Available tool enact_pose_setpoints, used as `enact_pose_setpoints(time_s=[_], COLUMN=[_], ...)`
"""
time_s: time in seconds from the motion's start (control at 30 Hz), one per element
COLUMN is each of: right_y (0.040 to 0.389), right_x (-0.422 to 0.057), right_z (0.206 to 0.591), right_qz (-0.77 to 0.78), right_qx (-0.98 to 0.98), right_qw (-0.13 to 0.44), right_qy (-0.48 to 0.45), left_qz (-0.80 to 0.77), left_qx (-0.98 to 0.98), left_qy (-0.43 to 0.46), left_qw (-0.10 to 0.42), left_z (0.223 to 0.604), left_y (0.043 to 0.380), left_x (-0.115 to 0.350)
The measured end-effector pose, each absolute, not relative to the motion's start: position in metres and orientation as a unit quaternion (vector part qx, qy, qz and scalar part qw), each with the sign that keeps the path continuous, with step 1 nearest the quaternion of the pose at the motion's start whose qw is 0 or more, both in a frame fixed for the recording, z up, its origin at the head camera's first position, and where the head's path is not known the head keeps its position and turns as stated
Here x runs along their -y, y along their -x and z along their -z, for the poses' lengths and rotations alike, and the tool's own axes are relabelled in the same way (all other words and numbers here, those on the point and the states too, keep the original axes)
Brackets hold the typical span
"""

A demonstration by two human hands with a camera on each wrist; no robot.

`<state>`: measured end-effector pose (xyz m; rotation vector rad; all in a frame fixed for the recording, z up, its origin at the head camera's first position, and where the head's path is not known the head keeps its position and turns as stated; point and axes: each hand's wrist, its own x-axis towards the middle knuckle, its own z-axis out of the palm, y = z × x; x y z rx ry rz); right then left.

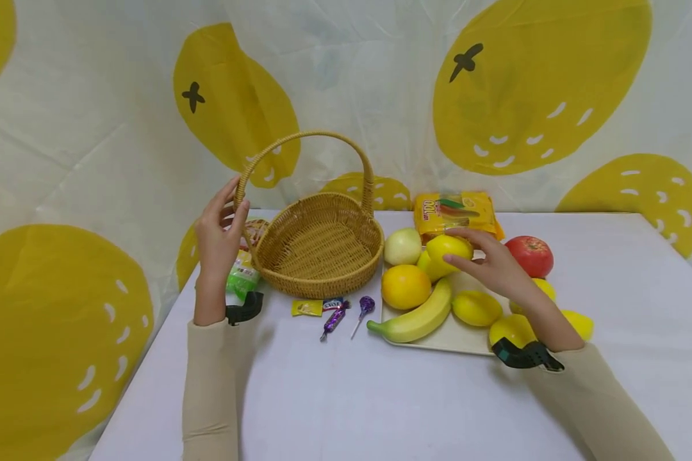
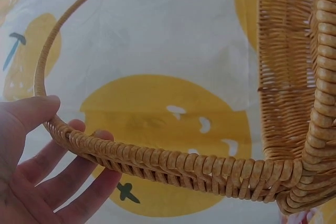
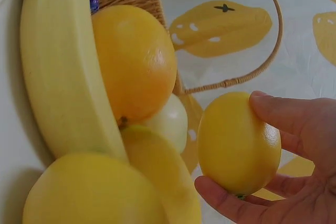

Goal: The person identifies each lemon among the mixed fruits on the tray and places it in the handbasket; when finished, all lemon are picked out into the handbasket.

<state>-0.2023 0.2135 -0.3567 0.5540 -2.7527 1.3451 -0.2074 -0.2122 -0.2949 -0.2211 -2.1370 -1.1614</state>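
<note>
My left hand (image 1: pixel 216 234) holds the left side of the tall handle (image 1: pixel 308 134) of a woven basket (image 1: pixel 323 275). In the left wrist view the thumb lies on one side of the handle and the fingers pass behind the other. My right hand (image 1: pixel 496 266) pinches a yellow lemon (image 3: pixel 239 142) between thumb and fingers, raised above a cream tray (image 1: pixel 432 346). Around it on the tray are a banana (image 1: pixel 418 320), an orange (image 1: pixel 406 287), a pale round fruit (image 1: pixel 402 247) and several more lemons. The inside of the basket shows only its woven bottom.
A yellow snack packet (image 1: pixel 455 214) stands behind the tray, with a red apple-like fruit (image 1: pixel 529 256) at its right. Wrapped candies (image 1: pixel 307 308) and a purple lollipop (image 1: pixel 366 305) lie before the basket. A green-and-white packet (image 1: pixel 243 275) lies left of it.
</note>
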Motion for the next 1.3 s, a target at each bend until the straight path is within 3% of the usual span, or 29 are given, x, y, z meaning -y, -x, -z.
enact_pose_setpoints(time_s=[0.2,0.7,1.3], right_y=[0.212,0.219,0.233], right_x=[-0.193,-0.102,-0.030], right_z=[0.353,0.348,0.373], right_qz=[-0.445,-0.473,-0.450], right_qx=[0.870,0.822,0.833], right_qw=[0.022,0.032,-0.028], right_qy=[-0.212,-0.314,-0.321], left_qz=[0.448,0.444,0.442], left_qx=[0.820,0.823,0.824], left_qy=[0.097,0.096,0.093], left_qw=[0.343,0.340,0.343], left_z=[0.317,0.314,0.317], left_y=[0.229,0.232,0.229], left_x=[0.228,0.229,0.230])
